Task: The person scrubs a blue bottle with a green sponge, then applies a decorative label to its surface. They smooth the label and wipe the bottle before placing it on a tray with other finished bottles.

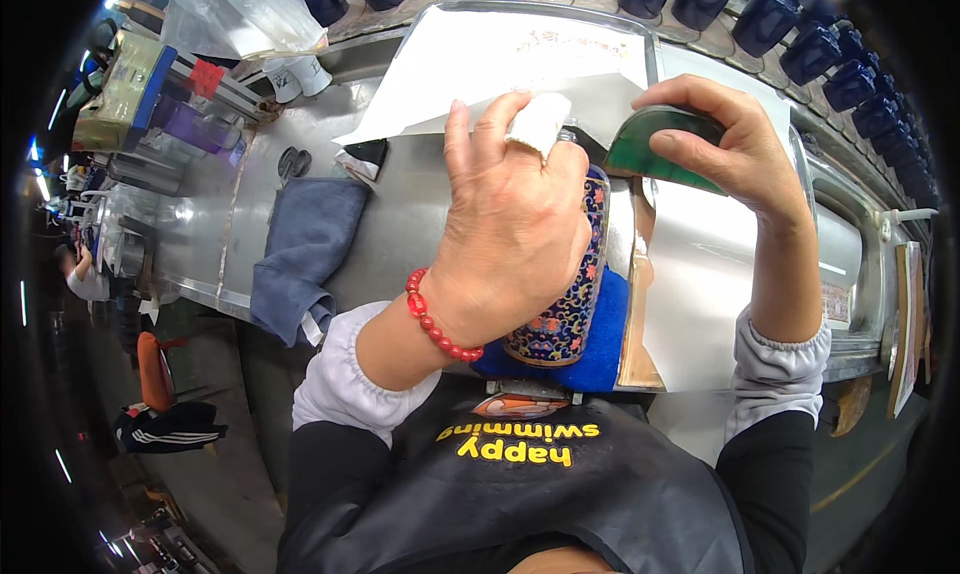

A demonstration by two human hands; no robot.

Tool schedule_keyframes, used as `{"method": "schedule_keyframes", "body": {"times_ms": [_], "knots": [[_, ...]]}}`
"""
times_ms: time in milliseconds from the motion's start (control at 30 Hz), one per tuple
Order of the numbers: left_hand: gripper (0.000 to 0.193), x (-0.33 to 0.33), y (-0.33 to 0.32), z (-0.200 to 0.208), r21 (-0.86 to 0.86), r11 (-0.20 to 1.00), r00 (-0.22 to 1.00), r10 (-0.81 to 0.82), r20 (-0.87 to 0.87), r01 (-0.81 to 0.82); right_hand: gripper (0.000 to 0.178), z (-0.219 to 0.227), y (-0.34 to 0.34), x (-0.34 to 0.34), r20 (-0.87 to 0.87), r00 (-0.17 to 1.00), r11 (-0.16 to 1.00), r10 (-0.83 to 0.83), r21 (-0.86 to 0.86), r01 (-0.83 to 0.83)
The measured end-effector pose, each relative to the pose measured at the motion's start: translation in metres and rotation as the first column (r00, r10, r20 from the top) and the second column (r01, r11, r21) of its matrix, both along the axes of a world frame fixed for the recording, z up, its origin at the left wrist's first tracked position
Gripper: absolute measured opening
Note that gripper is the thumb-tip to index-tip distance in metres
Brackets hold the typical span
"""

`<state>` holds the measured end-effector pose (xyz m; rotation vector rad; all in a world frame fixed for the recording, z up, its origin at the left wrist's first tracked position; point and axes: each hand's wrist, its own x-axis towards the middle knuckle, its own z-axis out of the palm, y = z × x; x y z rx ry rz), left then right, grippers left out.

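A patterned bottle (556, 329), dark blue with small colourful flowers, lies on a blue cloth (612, 319) in front of me. My left hand (515, 214) rests over its upper left side, fingers stretched and spread, thumb bent against the bottle. One finger has a white wrap (541, 122) on it. The palm side is hidden. To the right, apart from the bottle, my right hand (725, 149) pinches a green half-round scraper (640, 144) between thumb and fingers.
A white sheet (480, 64) lies on a tray at the back, with another white sheet (700, 294) at right. A grey-blue cloth (310, 244) and black scissors (293, 163) are on the metal table at left. Several dark blue vessels (765, 24) stand along the far edge.
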<state>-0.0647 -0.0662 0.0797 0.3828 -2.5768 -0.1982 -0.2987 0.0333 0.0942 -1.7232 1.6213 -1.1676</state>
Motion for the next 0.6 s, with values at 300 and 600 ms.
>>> {"method": "schedule_keyframes", "body": {"times_ms": [300, 600], "knots": [[0.023, 0.0, -0.004, 0.0, 0.023, 1.0, 0.998, 0.007, -0.06, -0.006, 0.029, 0.002, -0.008, -0.001, -0.026, 0.997, 0.996, 0.078, -0.03, -0.078], [0.022, 0.001, -0.004, -0.001, 0.018, 1.0, 0.999, 0.0, -0.036, 0.001, 0.029, -0.002, -0.015, -0.012, 0.083, 0.98, 0.981, 0.18, 0.063, -0.185]]}}
